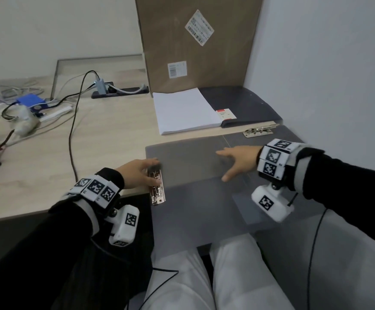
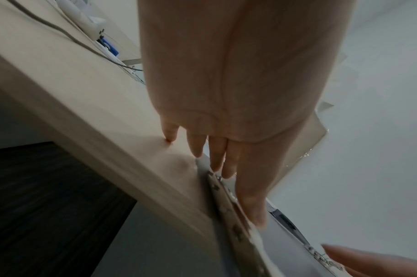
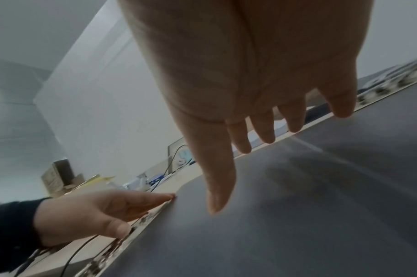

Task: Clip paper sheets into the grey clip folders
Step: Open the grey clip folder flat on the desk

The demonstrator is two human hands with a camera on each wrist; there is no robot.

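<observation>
A grey clip folder (image 1: 193, 166) lies open at the desk's front edge and overhangs my lap. Its metal clip (image 1: 157, 187) runs along the left side. My left hand (image 1: 149, 173) rests on the clip's upper end with straight fingers, the thumb lying along the metal strip (image 2: 236, 230). My right hand (image 1: 229, 164) is spread flat over the middle of the folder (image 3: 297, 206), holding nothing; whether it touches the surface I cannot tell. A stack of white paper sheets (image 1: 184, 110) lies behind the folder.
A dark folder (image 1: 244, 101) with a red-and-white label lies under the paper's right side. A second metal clip (image 1: 259, 130) sits on another grey folder at the right. A tall cardboard box (image 1: 195, 41) stands behind. Cables and a power strip (image 1: 119, 90) lie at the left.
</observation>
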